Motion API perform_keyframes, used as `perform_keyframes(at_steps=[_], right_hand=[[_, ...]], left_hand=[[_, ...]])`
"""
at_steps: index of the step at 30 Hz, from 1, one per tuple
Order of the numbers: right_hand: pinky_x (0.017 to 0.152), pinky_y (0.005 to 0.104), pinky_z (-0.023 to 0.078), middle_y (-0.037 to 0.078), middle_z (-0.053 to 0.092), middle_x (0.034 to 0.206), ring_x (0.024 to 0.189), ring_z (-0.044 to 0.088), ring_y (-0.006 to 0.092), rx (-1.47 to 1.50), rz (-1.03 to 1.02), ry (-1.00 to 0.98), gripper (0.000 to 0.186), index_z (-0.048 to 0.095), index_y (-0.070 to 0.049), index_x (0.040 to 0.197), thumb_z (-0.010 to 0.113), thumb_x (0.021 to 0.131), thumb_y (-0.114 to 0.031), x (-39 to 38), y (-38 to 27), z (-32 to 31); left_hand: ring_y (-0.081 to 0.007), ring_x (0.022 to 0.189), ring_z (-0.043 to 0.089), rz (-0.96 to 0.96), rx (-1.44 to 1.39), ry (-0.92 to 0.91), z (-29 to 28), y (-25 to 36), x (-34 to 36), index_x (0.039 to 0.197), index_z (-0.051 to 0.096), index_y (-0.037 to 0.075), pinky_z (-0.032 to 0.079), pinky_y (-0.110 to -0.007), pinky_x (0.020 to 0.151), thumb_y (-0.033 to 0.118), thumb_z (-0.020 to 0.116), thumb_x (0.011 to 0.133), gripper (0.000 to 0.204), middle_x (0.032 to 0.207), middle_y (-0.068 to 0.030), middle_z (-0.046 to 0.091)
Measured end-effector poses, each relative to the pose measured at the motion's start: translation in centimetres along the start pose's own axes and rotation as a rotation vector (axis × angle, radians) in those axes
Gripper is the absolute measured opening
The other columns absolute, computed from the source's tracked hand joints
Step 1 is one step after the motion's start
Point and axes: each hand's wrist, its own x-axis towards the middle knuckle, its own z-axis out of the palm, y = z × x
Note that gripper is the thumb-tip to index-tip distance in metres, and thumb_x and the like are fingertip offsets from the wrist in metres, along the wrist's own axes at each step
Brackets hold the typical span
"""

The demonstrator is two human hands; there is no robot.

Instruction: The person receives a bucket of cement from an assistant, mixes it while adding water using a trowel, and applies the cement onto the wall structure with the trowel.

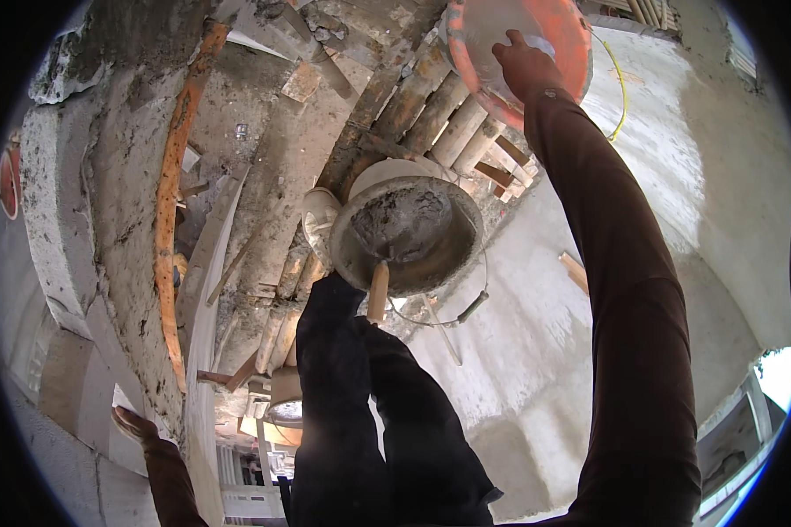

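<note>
My right hand (527, 68) reaches over an orange-red bucket (573, 44) at the top right, fingers apart. The bucket's inside looks pale and greyish, and a whitish patch shows beside the hand. My left hand (134, 425), at the lower left, is held flat with fingers stretched out, against or close to the edge of a pale wall (105, 351); contact is hard to make out. In front of my legs stands a grey bucket (351, 255) with wet mortar (404, 220) in it. A wooden handle (378, 292) sticks up out of the mortar.
Round poles (431, 114) laid side by side form the platform, stained with mortar. Another pale bucket (319, 215) stands behind the grey one. A long orange-brown wooden strip (171, 202) lies along the left. To the right rises a plastered wall (527, 378).
</note>
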Motion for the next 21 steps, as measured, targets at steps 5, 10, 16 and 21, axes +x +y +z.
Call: perform_keyframes(at_steps=[5,10,16,21], right_hand=[[0.084,0.0469,0.055,0.014,0.050,0.138,0.103,0.065,0.0359,0.215,-0.005,0.321,0.021,0.059,-0.015,0.114,0.055,0.094,-0.015,-4.5,4.5,0.5],[0.078,0.0437,0.055,0.012,0.049,0.140,0.096,0.066,0.0336,0.561,0.020,0.565,0.014,0.056,-0.010,0.098,0.065,0.090,-0.017,-12.8,3.5,-2.3],[0.074,0.0397,0.055,0.013,0.047,0.142,0.094,0.067,0.0303,0.748,-0.040,0.572,0.016,0.055,-0.006,0.091,0.070,0.087,-0.011,-24.5,-0.7,-5.0],[0.070,0.0434,0.054,0.012,0.053,0.126,0.087,0.065,0.0346,0.838,-0.093,0.351,0.019,0.053,-0.007,0.092,0.070,0.085,-0.011,-32.6,-4.1,-4.7]], left_hand=[[-0.0469,0.114,0.050,0.093,-0.071,0.086,1.1,3.5,-0.3,0.128,0.050,-0.012,0.038,-0.050,0.099,0.047,0.035,0.102,0.066,0.124,-0.0342,0.054],[-0.0483,0.115,0.051,0.125,-0.010,0.085,0.7,1.0,0.3,0.128,0.050,-0.013,0.039,-0.049,0.099,0.045,0.035,0.102,0.065,0.125,-0.0346,0.054],[-0.0475,0.113,0.054,0.242,0.017,0.078,0.7,0.4,1.4,0.130,0.051,-0.009,0.041,-0.048,0.097,0.045,0.034,0.102,0.064,0.122,-0.0320,0.057],[-0.0479,0.107,0.056,0.192,0.004,-0.096,1.4,1.9,1.7,0.127,0.052,-0.008,0.043,-0.048,0.094,0.046,0.034,0.102,0.063,0.117,-0.0316,0.059]])
